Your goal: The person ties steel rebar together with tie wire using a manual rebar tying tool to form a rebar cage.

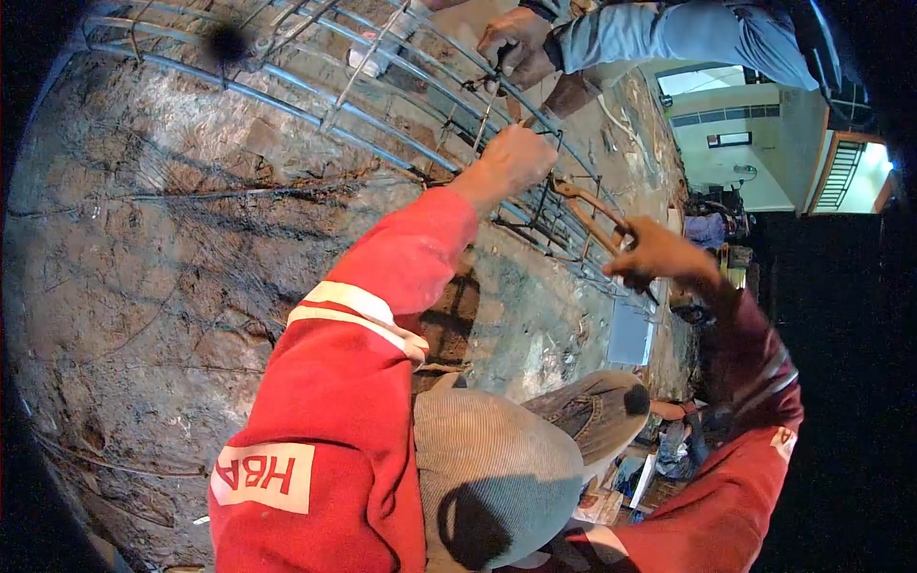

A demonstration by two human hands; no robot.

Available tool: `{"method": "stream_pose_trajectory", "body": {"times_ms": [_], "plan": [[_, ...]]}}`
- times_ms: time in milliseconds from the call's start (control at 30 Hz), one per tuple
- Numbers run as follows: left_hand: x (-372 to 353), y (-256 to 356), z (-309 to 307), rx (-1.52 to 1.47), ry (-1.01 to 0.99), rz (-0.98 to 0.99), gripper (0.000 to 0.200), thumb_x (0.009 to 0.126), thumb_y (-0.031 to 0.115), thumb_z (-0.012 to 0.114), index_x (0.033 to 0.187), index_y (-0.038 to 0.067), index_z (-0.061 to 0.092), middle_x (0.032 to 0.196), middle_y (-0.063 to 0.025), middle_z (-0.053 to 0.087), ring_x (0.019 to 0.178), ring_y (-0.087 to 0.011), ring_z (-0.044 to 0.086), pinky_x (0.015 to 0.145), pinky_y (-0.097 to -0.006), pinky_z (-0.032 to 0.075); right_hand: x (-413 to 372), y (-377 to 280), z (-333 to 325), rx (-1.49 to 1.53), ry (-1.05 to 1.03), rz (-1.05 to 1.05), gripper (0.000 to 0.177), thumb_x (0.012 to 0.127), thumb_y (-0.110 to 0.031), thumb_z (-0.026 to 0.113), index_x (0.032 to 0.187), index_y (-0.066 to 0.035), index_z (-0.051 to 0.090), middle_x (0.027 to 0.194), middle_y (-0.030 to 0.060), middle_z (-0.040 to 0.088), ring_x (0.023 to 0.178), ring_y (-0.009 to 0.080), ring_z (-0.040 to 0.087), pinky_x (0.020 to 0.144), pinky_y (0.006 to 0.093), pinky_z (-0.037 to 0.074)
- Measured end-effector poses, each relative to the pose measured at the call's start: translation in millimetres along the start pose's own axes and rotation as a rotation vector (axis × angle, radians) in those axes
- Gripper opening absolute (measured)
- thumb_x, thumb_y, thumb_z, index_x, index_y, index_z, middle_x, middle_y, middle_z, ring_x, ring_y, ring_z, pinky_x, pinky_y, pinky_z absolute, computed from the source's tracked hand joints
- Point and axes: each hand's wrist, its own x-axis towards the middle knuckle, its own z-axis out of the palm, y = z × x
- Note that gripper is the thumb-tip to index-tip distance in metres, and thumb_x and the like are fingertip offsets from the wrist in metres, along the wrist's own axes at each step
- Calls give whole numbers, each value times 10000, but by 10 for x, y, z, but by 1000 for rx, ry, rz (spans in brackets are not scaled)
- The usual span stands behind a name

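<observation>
Gripping pincers point(600, 204), the right hand point(667, 256) holds their head at a rebar cage point(373, 149) over muddy ground point(143, 315); the left hand point(516, 159) curls upon it, grip unclear, near a co-worker's hand point(516, 43).

building site outdoors: rebar cage point(382, 151), rough ground point(172, 286), lit house point(750, 143) beyond

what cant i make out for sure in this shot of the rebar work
All in the head view:
- Left hand: fingertips and anything they hold, hidden behind the back of the hand.
- Pliers in the right hand: whether the tips grip anything, too small to tell.
- Rebar cage: its upper-left end, lost at the top edge and dark rim.
- Other person's sleeve: the wearer's face, cut off by the top edge.
</observation>
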Motion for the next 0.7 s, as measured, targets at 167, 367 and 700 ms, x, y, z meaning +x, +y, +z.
{"method": "stream_pose_trajectory", "body": {"times_ms": [167, 367, 700], "plan": [[26, -2, -40, -6, 6, -22, 191, 755, 163, 566, 679, 27, 676, 711, -201, 661, 668, -358, 676, 604, -460, 544, 152, 49, -546, -151, -182, 90, 415, 818, -251, 725, 1046, 35, 530, 658, 69, 599, 536, 180, 619, 501, 312, 484], [26, 24, 85, -62, 15, -86, 179, 750, 149, 567, 686, 26, 679, 714, -189, 667, 683, -357, 681, 606, -469, 546, 233, 475, -221, -933, 821, -393, 371, 920, -224, 491, 1248, -52, 512, 696, 113, 568, 602, 267, 563, 553, 424, 453], [-3, 72, -212, -105, -20, -80, 180, 711, 83, 602, 867, 5, 645, 810, -192, 672, 753, -350, 668, 650, -459, 532, 415, 869, -241, -907, 624, -366, 232, 797, -77, 513, 1026, -43, 501, 711, 183, 521, 658, 404, 521, 585, 475, 396]]}}
